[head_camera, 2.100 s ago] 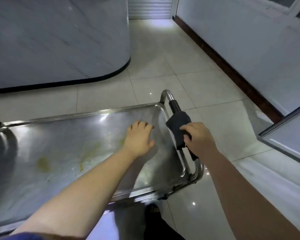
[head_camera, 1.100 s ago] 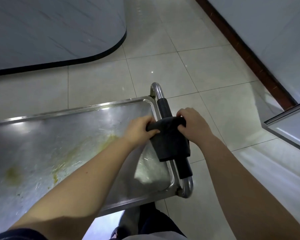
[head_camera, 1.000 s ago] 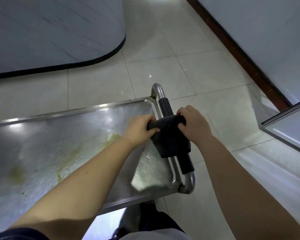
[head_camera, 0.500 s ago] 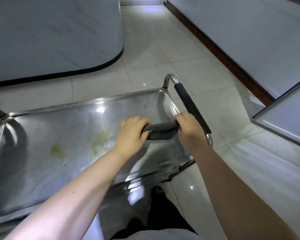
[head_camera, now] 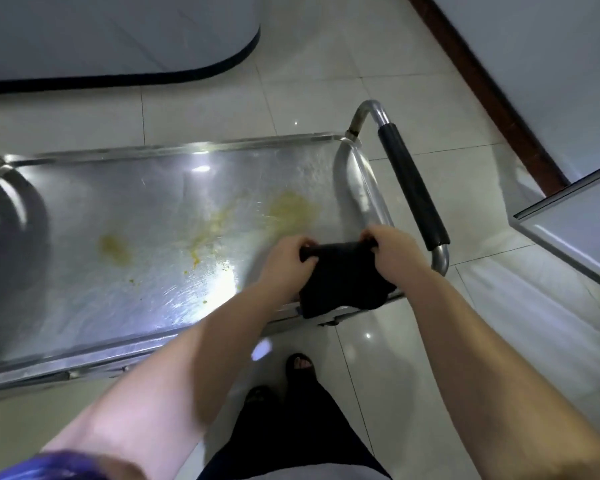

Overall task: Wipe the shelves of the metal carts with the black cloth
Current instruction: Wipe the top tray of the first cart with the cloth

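1. Head view: the left hand [head_camera: 286,258] and the right hand [head_camera: 394,252] each pinch one upper corner of the black cloth [head_camera: 340,282], both clenched on it; the cloth hangs slack between them, held above the near right corner of the top shelf [head_camera: 146,220] of the metal cart [head_camera: 187,152], at roughly 4 o'clock on the shelf.
2. Shelf condition: yellowish stains [head_camera: 291,209] lie at about 2 o'clock, a streak near the centre and a further patch at 9 o'clock; small specks are scattered toward 6 o'clock; no part of the shelf appears wiped yet, in my judgement.
3. Step in hand, as judged: spreading or refolding the cloth into a flat pad before laying it down.
4. Recommendation: fold to a firm, even pad; set it flat on the metal; start at the nearest stain at 2 o'clock and work toward 9 o'clock in overlapping strokes.
5. Recommendation: press harder on the dried patches; run the pad into the raised rim and corners, where residue may collect.
6. Risk: the handle [head_camera: 413,188] at 3 o'clock stands close by; a loose cloth edge could catch on it.
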### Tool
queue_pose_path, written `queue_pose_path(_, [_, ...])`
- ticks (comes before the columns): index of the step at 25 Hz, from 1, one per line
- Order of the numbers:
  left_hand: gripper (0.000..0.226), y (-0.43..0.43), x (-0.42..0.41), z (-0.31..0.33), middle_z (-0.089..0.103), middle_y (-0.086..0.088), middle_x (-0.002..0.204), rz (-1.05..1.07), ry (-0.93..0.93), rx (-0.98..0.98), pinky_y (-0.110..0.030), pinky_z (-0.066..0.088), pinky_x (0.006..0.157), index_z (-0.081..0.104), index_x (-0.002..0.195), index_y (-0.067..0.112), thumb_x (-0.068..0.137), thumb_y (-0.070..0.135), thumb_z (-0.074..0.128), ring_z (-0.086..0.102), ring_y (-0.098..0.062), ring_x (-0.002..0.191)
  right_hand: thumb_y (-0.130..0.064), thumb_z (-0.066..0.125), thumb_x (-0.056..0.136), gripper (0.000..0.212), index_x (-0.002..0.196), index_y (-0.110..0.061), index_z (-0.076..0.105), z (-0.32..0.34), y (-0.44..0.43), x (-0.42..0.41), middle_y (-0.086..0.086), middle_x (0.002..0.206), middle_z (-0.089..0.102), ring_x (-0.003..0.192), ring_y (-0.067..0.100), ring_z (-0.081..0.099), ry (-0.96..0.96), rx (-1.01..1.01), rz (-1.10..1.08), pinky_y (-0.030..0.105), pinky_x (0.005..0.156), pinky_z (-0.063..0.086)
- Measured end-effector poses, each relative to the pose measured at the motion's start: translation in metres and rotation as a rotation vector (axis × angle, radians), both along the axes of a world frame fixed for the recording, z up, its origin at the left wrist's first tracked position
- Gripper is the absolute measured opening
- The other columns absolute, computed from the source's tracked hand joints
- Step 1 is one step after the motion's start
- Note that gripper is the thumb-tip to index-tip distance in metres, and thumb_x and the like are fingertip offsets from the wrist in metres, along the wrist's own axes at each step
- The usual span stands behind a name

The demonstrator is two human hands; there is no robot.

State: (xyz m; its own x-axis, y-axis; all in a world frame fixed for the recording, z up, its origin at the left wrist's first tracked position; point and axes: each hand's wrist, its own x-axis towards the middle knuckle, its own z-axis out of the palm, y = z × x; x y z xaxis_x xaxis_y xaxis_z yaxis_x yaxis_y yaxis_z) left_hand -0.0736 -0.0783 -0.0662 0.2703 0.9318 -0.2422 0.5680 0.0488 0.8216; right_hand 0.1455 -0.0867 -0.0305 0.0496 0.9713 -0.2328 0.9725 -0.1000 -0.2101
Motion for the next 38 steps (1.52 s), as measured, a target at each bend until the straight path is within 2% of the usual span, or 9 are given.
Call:
queue_pose_path(3, [0.049, 0.024, 0.002, -0.03, 0.052, -0.009, 0.132, 0.0, 0.284, 0.061, -0.038, 0.038, 0.1, 0.053, 0.136, 0.02, 0.087, 0.019, 0.062, 0.045, -0.028, 0.123, -0.036, 0.053, 0.096, 0.061, 0.15, -0.035, 0.026, -0.039, 0.022, -0.011, 0.0, 0.159, 0.022, 0.145, 0.032, 0.021, -0.143, -0.225, 0.118, 0.055, 0.114, 0.018])
queue_pose_path(7, [0.052, 0.04, -0.02, -0.066, 0.043, -0.015, 0.146, -0.047, 0.54, 0.241, -0.046, 0.031, 0.108, 0.048, 0.141, 0.014, 0.091, 0.024, 0.055, 0.035, -0.036, 0.134, -0.064, 0.032, 0.095, 0.069, 0.15, -0.05, -0.006, -0.095, -0.003, -0.015, -0.006, 0.163, -0.014, 0.147, 0.04, -0.013, -0.083, -0.324, 0.196, 0.059, 0.116, -0.006])
queue_pose_path(9, [0.055, 0.059, -0.035, -0.079, 0.023, -0.01, 0.16, -0.014, 0.644, 0.219, -0.05, 0.011, 0.117, 0.032, 0.152, 0.023, 0.099, 0.033, 0.044, 0.013, -0.035, 0.147, -0.071, 0.021, 0.091, 0.068, 0.145, -0.055, -0.017, -0.109, -0.012, -0.016, -0.005, 0.161, -0.023, 0.145, 0.041, -0.021, -0.113, -0.273, 0.209, 0.061, 0.114, -0.011])
queue_pose_path(15, [0.056, 0.122, -0.059, -0.106, -0.003, -0.001, 0.165, 0.082, 0.855, 0.155, -0.057, -0.016, 0.113, 0.005, 0.155, 0.038, 0.101, 0.052, 0.013, -0.012, -0.03, 0.15, -0.077, 0.018, 0.087, 0.071, 0.15, -0.052, -0.005, -0.131, -0.013, -0.022, -0.001, 0.163, -0.012, 0.145, 0.047, -0.015, -0.148, -0.061, 0.257, 0.072, 0.107, -0.013])
queue_pose_path(21, [0.054, 0.122, -0.062, -0.118, 0.003, -0.002, 0.165, 0.118, 0.836, 0.193, -0.062, -0.006, 0.116, 0.005, 0.156, 0.037, 0.103, 0.048, 0.012, -0.003, -0.026, 0.151, -0.076, 0.025, 0.086, 0.072, 0.152, -0.049, 0.012, -0.143, 0.063, -0.036, 0.007, 0.164, 0.011, 0.144, 0.053, 0.0, -0.127, 0.038, 0.286, 0.078, 0.105, -0.005])
queue_pose_path(26, [0.055, 0.126, -0.063, -0.124, -0.001, -0.002, 0.165, 0.121, 0.84, 0.194, -0.061, -0.007, 0.116, 0.002, 0.156, 0.037, 0.103, 0.047, 0.014, -0.006, -0.025, 0.151, -0.081, 0.007, 0.083, 0.072, 0.147, -0.054, -0.01, -0.151, 0.222, -0.068, 0.001, 0.164, -0.007, 0.144, 0.049, -0.014, -0.158, 0.026, 0.243, 0.075, 0.103, -0.012])
queue_pose_path(30, [0.058, 0.13, -0.062, -0.125, -0.002, -0.001, 0.165, 0.15, 0.834, 0.191, -0.06, -0.007, 0.116, 0.003, 0.157, 0.033, 0.102, 0.048, 0.015, -0.006, -0.024, 0.151, -0.081, 0.009, 0.083, 0.071, 0.147, -0.056, -0.009, -0.148, 0.289, -0.084, -0.002, 0.163, -0.013, 0.143, 0.048, -0.018, -0.143, -0.008, 0.241, 0.074, 0.104, -0.014])
queue_pose_path(34, [0.058, 0.132, -0.062, -0.123, -0.005, 0.001, 0.164, 0.162, 0.834, 0.178, -0.06, -0.005, 0.116, 0.0, 0.156, 0.034, 0.101, 0.049, 0.013, -0.008, -0.025, 0.151, -0.079, 0.01, 0.085, 0.07, 0.148, -0.054, -0.01, -0.146, 0.23, -0.07, -0.003, 0.164, -0.013, 0.145, 0.045, -0.017, -0.137, 0.017, 0.336, 0.072, 0.107, -0.011])
queue_pose_path(38, [0.058, 0.13, -0.063, -0.122, -0.007, 0.001, 0.164, 0.142, 0.855, 0.179, -0.061, -0.003, 0.116, -0.006, 0.155, 0.034, 0.1, 0.049, 0.007, -0.009, -0.026, 0.15, -0.075, 0.029, 0.086, 0.073, 0.152, -0.048, 0.012, -0.146, 0.089, -0.046, 0.002, 0.165, 0.003, 0.146, 0.049, -0.003, -0.098, 0.027, 0.389, 0.076, 0.107, 0.001])
